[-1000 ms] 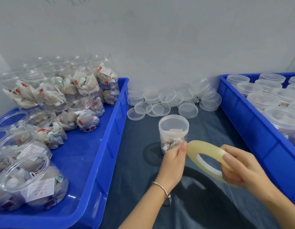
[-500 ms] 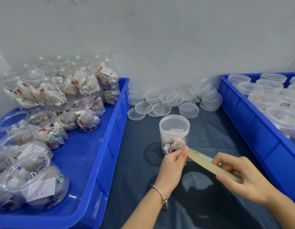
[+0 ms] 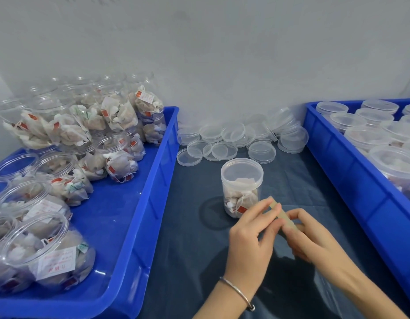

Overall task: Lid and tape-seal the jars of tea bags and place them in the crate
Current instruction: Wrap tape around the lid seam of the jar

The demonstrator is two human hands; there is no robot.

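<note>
A lidded clear jar of tea bags (image 3: 241, 185) stands upright on the dark cloth in the middle. Just in front of it both hands hold a roll of yellowish clear tape (image 3: 282, 215), seen edge-on. My right hand (image 3: 311, 236) grips the roll from the right and below. My left hand (image 3: 252, 236) pinches the roll's near edge with thumb and fingertips; a bangle circles that wrist. Neither hand touches the jar. The blue crate on the right (image 3: 351, 171) holds several lidded jars.
A blue crate on the left (image 3: 151, 192) is packed with open jars of tea bags (image 3: 61, 180), some lying on their sides. Loose clear lids (image 3: 236, 140) lie piled against the back wall between the crates. A grey wall closes the back.
The tape roll has turned from face-on to edge-on and come down in front of the jar. My left hand has moved off the jar's side onto the roll; my right hand has drawn closer.
</note>
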